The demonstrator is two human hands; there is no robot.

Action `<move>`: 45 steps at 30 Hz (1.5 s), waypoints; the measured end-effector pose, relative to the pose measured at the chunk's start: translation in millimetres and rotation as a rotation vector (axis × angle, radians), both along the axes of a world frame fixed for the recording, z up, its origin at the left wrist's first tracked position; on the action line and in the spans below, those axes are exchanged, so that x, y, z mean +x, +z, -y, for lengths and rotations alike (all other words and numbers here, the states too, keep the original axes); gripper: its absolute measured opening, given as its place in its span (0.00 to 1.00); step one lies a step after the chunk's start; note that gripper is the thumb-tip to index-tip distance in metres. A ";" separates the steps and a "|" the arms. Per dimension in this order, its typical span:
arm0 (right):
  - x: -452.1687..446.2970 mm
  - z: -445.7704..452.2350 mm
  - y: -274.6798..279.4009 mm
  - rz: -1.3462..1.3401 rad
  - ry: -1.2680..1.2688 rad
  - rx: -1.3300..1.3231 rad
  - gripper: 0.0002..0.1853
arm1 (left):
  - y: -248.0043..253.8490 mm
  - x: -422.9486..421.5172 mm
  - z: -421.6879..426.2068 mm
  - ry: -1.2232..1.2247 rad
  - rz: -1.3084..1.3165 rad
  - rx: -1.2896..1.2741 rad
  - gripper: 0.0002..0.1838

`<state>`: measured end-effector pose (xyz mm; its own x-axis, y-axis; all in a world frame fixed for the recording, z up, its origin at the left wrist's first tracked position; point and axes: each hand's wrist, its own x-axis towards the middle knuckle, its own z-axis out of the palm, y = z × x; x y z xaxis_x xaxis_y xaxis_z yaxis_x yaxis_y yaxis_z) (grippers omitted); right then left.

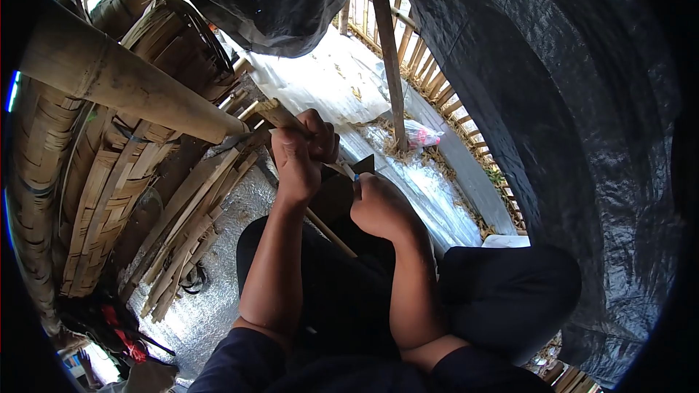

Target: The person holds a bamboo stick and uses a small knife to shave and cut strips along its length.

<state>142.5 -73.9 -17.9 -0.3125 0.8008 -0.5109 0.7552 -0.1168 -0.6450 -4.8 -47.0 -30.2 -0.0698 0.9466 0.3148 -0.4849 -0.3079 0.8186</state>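
Observation:
My left hand (pixel 302 151) is closed round a pale piece of bamboo (pixel 277 115), whose thick end sticks out beyond the fist at the upper left. A thin light strip (pixel 341 169) runs from under this fist towards my right hand (pixel 387 209). The right fingers are curled shut, with a small blue bit (pixel 356 177) showing at their edge. Just past them a dark pointed shape (pixel 365 164) stands out; whether it belongs to what the right hand holds, I cannot tell. Both hands are above my crossed legs in dark trousers.
A pile of split bamboo strips (pixel 193 225) lies at the left on a silvery sheet (pixel 244 200). A thick bamboo pole (pixel 145 87) slants above it, beside woven bamboo panels (pixel 120 196). Black plastic sheeting (pixel 575 102) hangs at the right. A wooden post (pixel 389 51) stands ahead.

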 end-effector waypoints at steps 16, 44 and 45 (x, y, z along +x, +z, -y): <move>-32.7 20.4 -33.4 -0.080 -0.004 0.282 0.10 | 2.7 -14.6 -2.5 0.098 -0.015 -0.004 0.32; -84.3 29.8 -118.2 -0.231 -0.377 0.202 0.08 | -3.2 -58.1 -9.1 0.252 0.137 -0.005 0.31; -81.6 27.8 -119.6 -0.308 -0.358 0.224 0.08 | -5.1 -59.7 -10.9 0.218 0.125 0.043 0.31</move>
<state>60.9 -101.7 -137.5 -0.1083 0.9642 -0.2422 0.4644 -0.1664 -0.8698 -64.5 -36.1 -35.3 -0.3113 0.8909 0.3308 -0.4999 -0.4496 0.7403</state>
